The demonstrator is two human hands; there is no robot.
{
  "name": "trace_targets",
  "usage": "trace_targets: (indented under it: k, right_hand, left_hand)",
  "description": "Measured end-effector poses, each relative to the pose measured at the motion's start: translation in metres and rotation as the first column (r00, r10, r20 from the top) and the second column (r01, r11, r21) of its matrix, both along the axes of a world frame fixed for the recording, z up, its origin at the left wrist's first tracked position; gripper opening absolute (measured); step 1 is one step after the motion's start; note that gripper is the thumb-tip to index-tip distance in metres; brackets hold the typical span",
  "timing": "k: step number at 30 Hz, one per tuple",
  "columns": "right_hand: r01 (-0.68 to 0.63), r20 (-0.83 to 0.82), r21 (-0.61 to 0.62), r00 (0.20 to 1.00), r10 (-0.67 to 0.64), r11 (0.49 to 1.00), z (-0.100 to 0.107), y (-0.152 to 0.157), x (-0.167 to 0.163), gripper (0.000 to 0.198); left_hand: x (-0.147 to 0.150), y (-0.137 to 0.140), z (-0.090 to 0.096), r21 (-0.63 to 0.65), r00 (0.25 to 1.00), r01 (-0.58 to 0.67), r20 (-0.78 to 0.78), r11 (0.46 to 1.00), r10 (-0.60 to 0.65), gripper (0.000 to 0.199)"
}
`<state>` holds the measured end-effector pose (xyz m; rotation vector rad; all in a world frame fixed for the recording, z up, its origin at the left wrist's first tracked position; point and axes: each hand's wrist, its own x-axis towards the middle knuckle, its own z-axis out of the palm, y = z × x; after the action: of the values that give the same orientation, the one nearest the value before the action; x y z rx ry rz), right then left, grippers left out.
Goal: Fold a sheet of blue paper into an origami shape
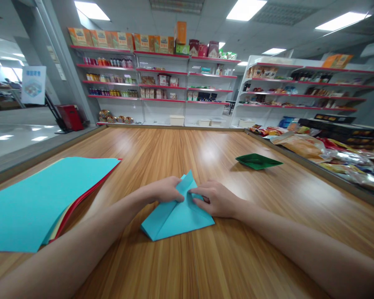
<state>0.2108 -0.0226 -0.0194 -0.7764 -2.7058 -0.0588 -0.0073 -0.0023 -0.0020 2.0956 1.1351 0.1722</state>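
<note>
A partly folded sheet of light blue paper [177, 224] lies on the wooden table in front of me, with a pointed tip at its far end and creased flaps along its sides. My left hand [168, 189] grips its left flap, thumb on top and the fingers hidden behind the paper. From the right, my right hand [216, 198] rests on the paper, its index finger and thumb pressing near the middle crease. Farther off to the right sits a folded dark green paper boat [258, 161], touched by neither hand.
A stack of coloured paper [56, 191], blue on top with red and cream beneath, lies at the left. The wooden table [162, 145] has a raised edge. Packaged snacks [311, 149] fill the area beyond its right edge. Stocked shelves [162, 74] stand behind.
</note>
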Motion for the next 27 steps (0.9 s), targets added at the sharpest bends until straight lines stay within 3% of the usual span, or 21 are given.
trace_targets:
  k: [9,16,21,27]
  right_hand:
    - [-0.206,-0.028,0.120,0.977,0.211,0.971,-0.002,-0.018,-0.012,0.025]
    - [-0.134,0.109,0.099,0.986,0.123,0.986,-0.002,-0.019,-0.010,0.025]
    - [-0.141,0.221,0.182,0.970,0.099,0.973,0.003,-0.021,-0.012,0.025]
    - [-0.196,0.232,0.182,0.961,0.151,0.964,0.005,-0.020,-0.017,0.024]
  left_hand:
    - [0.006,0.000,-0.002,0.009,0.995,-0.014,0.103,1.000,0.013,0.023]
    - [0.005,0.000,-0.002,-0.107,0.988,-0.024,0.152,0.994,0.040,0.029]
    - [0.006,0.001,-0.006,-0.105,0.986,-0.107,0.116,0.989,0.119,0.027]
    - [0.009,0.002,-0.008,-0.044,0.991,-0.053,0.121,0.998,0.058,0.019]
